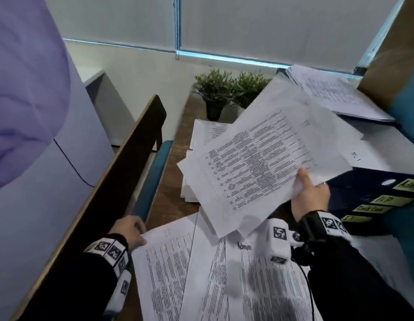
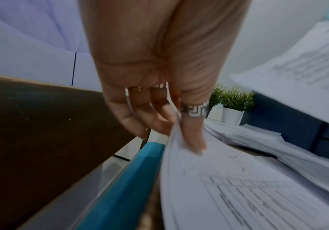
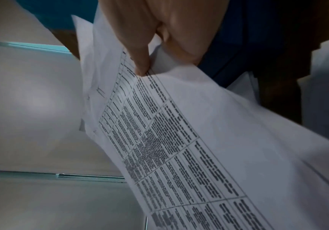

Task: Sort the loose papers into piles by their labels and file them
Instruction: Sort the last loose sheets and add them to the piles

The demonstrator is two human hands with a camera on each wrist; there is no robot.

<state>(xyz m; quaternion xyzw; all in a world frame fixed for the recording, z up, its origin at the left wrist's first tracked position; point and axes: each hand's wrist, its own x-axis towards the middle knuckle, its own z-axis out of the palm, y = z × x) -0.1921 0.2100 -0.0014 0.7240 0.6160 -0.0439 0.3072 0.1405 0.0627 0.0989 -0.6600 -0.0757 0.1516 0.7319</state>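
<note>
While two plants (image 1: 231,89) stand behind, right hand (image 1: 309,195) holds several sheets (image 1: 266,163).

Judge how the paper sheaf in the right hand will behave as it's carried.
Likely floppy: the paper sheaf is pinched at one corner by the right hand. Its sheets are fanned unevenly, so some may slip. It probably feels light.

**Papers across the desk**

The right hand (image 1: 310,195) holds a sheaf of printed sheets (image 1: 266,158) above the desk (tilted). Below lies the "Admin" sheet (image 1: 247,262); left of it, another sheet (image 1: 164,269) under the left hand (image 1: 131,230). Binders (image 1: 375,198) lie right; two potted plants (image 1: 229,91) stand behind.
</note>
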